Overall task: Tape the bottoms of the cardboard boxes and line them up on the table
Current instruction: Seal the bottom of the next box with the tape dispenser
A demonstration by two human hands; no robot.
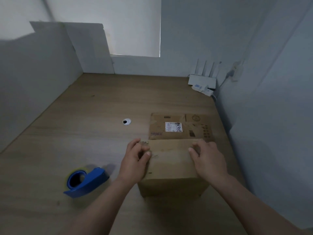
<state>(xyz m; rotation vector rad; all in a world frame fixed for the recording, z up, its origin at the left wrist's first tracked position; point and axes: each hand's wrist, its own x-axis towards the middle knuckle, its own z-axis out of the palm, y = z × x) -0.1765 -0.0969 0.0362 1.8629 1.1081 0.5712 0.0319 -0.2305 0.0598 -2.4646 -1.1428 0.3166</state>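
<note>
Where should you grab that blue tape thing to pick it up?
Probably grab the tape dispenser by its long blue body, right of the roll, coming down from above. It lies on the table with that body sticking out, so fingers can wrap around it. The left hand, now on the cardboard box, is nearest.

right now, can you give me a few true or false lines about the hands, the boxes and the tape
1. Both the left hand and the right hand are on the near box. True.
2. The left hand holds the tape dispenser. False: it lies on the table, left of the near box, untouched.
3. A labelled box lies just behind the near box. True.
4. The router sits in the far left corner. False: it is in the far right corner.
</note>
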